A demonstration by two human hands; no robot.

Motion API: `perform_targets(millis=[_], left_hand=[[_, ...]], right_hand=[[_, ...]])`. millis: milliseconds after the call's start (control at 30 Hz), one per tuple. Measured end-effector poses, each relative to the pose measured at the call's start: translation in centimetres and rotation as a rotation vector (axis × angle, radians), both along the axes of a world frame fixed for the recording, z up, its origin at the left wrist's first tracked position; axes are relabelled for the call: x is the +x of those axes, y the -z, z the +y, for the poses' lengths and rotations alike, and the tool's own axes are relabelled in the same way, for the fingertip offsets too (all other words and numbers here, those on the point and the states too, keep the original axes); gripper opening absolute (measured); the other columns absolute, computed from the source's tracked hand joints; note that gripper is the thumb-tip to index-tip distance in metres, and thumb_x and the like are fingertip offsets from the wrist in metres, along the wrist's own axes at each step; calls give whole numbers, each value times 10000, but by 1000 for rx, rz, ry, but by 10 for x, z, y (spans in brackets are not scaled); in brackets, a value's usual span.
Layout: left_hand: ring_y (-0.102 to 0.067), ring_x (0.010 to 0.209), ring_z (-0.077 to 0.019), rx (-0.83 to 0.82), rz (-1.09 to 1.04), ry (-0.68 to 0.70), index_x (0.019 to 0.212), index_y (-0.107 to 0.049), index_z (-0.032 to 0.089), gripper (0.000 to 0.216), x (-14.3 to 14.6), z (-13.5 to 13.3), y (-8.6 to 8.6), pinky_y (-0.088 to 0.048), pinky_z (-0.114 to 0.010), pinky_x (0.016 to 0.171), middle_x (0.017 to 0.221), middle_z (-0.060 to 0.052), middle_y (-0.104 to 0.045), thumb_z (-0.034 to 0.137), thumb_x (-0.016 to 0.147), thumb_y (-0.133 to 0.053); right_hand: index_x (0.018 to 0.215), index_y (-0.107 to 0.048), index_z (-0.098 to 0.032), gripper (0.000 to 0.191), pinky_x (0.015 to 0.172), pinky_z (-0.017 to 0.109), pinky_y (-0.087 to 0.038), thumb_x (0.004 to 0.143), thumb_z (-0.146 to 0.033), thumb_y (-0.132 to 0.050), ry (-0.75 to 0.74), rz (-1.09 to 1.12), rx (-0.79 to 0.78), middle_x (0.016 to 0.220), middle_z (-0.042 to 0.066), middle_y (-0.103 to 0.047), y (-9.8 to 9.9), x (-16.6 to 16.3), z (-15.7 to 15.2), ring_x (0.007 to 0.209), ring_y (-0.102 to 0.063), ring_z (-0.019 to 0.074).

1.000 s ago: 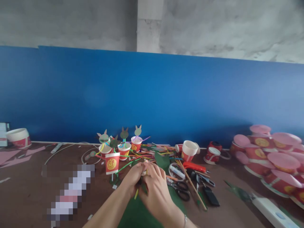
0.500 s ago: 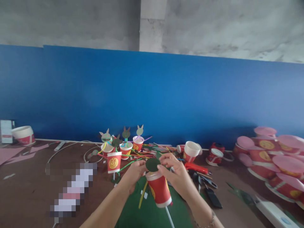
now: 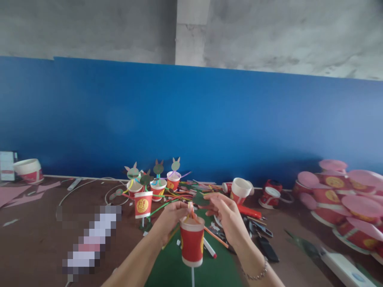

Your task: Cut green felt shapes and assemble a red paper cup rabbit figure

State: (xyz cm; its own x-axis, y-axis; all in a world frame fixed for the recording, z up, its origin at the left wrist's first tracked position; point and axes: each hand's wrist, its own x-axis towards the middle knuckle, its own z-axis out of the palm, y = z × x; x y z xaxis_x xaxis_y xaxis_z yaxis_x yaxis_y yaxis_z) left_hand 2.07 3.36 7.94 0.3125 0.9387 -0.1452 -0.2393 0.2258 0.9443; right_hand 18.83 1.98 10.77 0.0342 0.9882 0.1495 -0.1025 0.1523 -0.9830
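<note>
Pinching strips [image 3: 195, 215] over cup [image 3: 192, 246] in nearly closed left hand [image 3: 169, 219], disc [image 3: 198, 199] in half-curled right hand [image 3: 228, 214]; could drop cup if gripping loosely.

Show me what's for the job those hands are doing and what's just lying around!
Probably for the job:
- red cup
- coloured strips at its top
- dark green paper by the right hand

Probably just lying around:
- pink paper
- pink-topped cups
- small black object

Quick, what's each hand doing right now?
Left hand: closed, seemingly pinching the colored strips above the red paper cup.
Right hand: fingers partly curled, seemingly holding a dark green disc at its edge.
</note>
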Motion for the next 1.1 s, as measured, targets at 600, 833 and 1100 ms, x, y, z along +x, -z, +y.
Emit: perform_targets(millis=[600, 833, 1100], left_hand=[[-586, 624, -149, 16, 46, 10, 727, -630, 108, 151, 3, 2, 2, -408, -253, 633, 675, -39, -658, 193, 603, -640], [-587, 609, -154, 36, 52, 4, 716, -628, 104, 154, 3, 3, 4, -408, -253, 617, 657, -41, -657, 196, 594, -651], [-574, 579, -142, 23, 36, -2, 683, -625, 107, 143, 3, 2, 2, -408, -256, 616, 628, -38, -648, 199, 582, -665]], right_hand=[[727, -577, -157, 220, 434, 197, -327, 681, -352, -670, 79, -170, -18, 566, -3, -600, 15, -4, 12, 517, -556, 128], [802, -528, -189, 207, 451, 204, -361, 743, -377, -591, 47, -98, -44, 618, -12, -610, 15, -4, 11, 550, -593, 147], [806, -490, -196, 272, 498, 228, -427, 645, -330, -664, -32, 40, -97, 700, -11, -619, 9, -9, 8, 567, -614, 153]])
